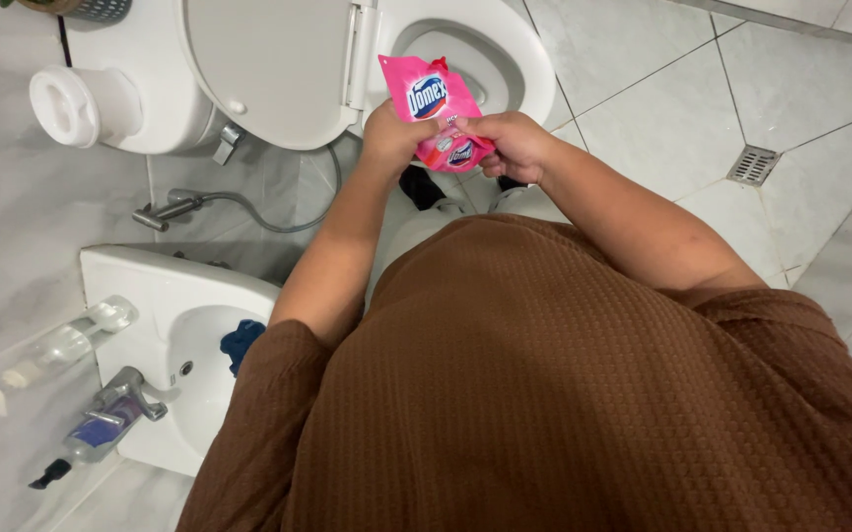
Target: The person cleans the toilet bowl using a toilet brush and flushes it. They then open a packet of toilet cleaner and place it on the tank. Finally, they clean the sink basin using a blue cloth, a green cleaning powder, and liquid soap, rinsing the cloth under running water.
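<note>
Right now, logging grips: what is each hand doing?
Left hand: closed on the pink cleaner pouch.
Right hand: closed on the pouch's lower end.

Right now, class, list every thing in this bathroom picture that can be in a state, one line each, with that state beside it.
Pink pouch: held upright over the toilet by both hands.
Left hand: closed on the pouch.
Right hand: fingers pinching the pouch's lower edge.
Toilet lid: raised.
Toilet bowl: open.
Sink: dry-looking, blue cloth inside.
Tap: no water running.
Floor drain: covered by its grate.
</note>
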